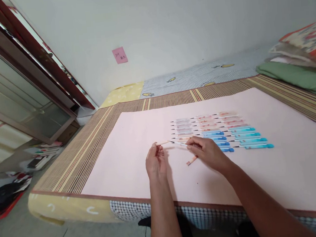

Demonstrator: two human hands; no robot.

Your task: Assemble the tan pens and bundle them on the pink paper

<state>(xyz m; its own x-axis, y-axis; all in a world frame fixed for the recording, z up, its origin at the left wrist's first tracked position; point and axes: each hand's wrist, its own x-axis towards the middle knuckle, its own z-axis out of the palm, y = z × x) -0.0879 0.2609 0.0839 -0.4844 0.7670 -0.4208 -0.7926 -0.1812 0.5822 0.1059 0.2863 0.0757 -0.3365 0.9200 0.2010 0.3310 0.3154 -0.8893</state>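
My left hand (pixel 156 161) is closed around a thin beige pen tube (pixel 163 142), its end pointing right. My right hand (pixel 205 149) pinches a slim white pen piece (pixel 179 143) with a dark tip. That tip points left, close to the tube's end; whether the two touch I cannot tell. Under my right hand lies another beige pen part (pixel 191 160), partly covered by the fingers. Just beyond lies a beige pen (pixel 184 138) on the pale pink sheet (pixel 123 163).
Pens lie in rows to the right: pale ones (pixel 181 126), reddish ones (pixel 230 118), blue ones (pixel 227 150) and turquoise ones (pixel 259 146). The sheet covers a striped mat (pixel 66 157) on a bed. Folded green cloth (pixel 293 77) and a patterned pillow (pixel 311 38) are at the right.
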